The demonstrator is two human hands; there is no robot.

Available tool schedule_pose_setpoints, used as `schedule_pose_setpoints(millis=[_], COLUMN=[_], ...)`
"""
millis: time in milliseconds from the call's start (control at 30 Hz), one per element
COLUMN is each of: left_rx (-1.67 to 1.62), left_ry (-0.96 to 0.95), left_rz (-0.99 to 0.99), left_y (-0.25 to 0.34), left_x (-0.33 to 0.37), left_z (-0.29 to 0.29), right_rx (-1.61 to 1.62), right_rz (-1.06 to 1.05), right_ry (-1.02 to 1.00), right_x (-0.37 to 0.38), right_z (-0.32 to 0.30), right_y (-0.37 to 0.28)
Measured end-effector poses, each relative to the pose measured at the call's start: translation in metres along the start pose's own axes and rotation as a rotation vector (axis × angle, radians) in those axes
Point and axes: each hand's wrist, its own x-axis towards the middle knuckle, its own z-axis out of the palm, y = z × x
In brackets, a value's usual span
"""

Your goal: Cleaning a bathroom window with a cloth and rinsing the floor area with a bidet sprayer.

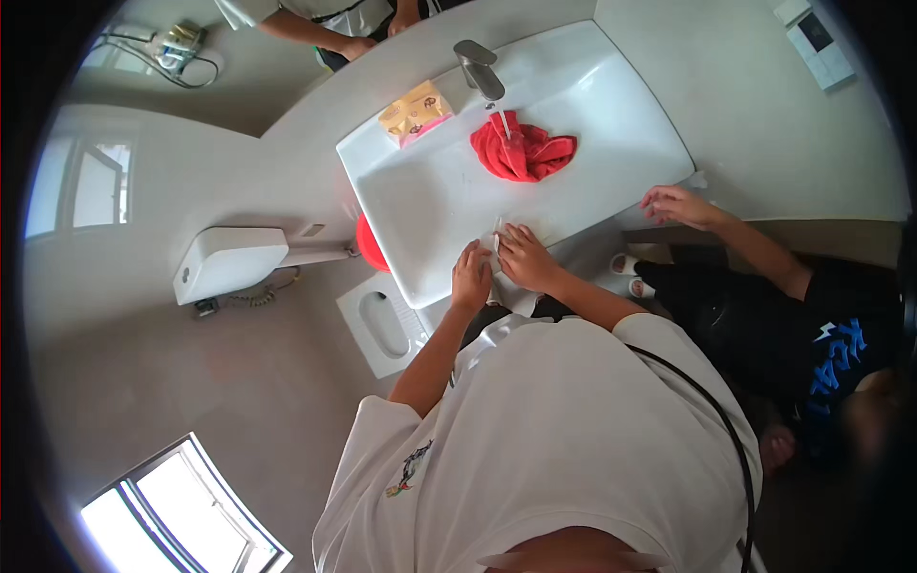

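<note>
At the near rim of the white sink (pixel 382 205), my left hand (pixel 471 277) and my right hand (pixel 525 258) are close together. A small whitish, translucent piece (pixel 496 241) shows between their fingertips; its kind is too small to make out. Both hands' fingers are bent and closed around it, partly hiding it. Farther in, a crumpled red cloth (pixel 523 153) lies in the basin. Water runs onto it from the grey metal faucet (pixel 479 72). A yellow and pink soft packet (pixel 416 113) sits on the sink's far left ledge.
Another person's hand (pixel 673 203) reaches over the sink's right corner. Below the left side are a red basin (pixel 371 244) and a squat toilet (pixel 382 320). A white cistern (pixel 229 263) hangs on the left wall. Behind the sink, a mirror reflects arms.
</note>
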Motion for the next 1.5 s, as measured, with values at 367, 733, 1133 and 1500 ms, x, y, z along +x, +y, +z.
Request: schedule_pose_setpoints(millis=[367,733,1133,1500], left_rx=[0.406,0.017,-0.394,-0.377], left_ry=[0.096,0.351,-0.199,-0.37], left_rz=[0.148,0.126,-0.085,-0.098], left_y=[-0.05,-0.1,-0.157,-0.137], left_x=[-0.083,-0.112,-0.116,-0.124], left_z=[-0.119,-0.134,-0.164,-0.198], right_rx=[0.116,0.159,0.134,0.102], right_rz=[-0.135,-0.206,-0.127,-0.026], right_ry=[-0.057,-0.237,-0.14,-0.187], right_x=[0.052,0.075,0.107,0.094], right_z=[0.034,0.05,0.045,0.049], right_y=[-0.141,-0.185,-0.237,-0.26])
